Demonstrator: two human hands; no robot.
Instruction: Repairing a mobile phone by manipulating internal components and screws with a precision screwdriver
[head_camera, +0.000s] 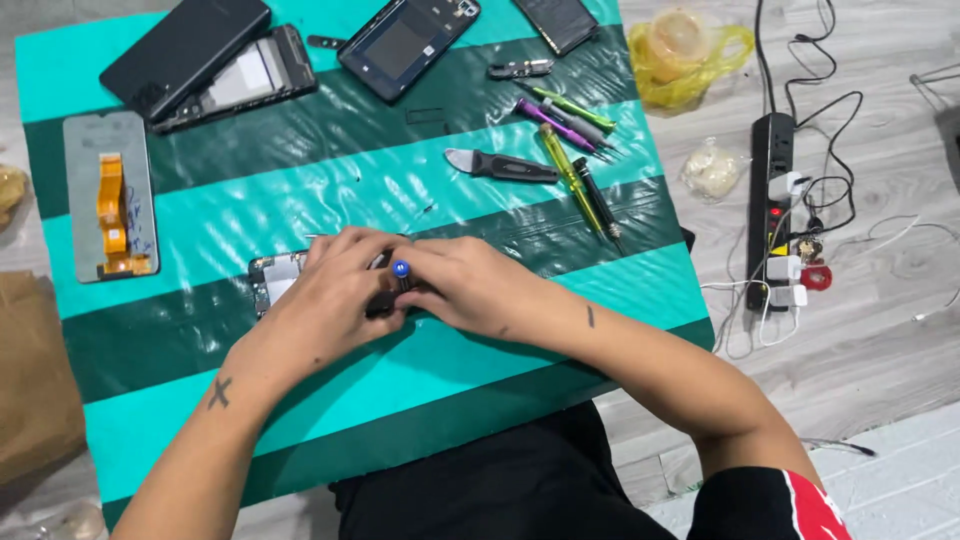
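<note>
Your left hand (325, 295) presses the opened grey phone chassis (272, 280) on the green-striped mat (300, 190). Your right hand (470, 285) pinches a blue-capped screwdriver (400, 270) upright, approx. over the chassis, betw. both hands.

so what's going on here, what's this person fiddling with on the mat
A person sits at a teal and dark green striped mat, both hands over an opened phone body lying on it. The right hand holds a small black screwdriver with a blue cap upright over the phone, while the left hand rests on the phone beside it. Other phone parts, a detached screen with an orange ribbon cable and a row of spare screwdrivers lie around the mat.
</note>
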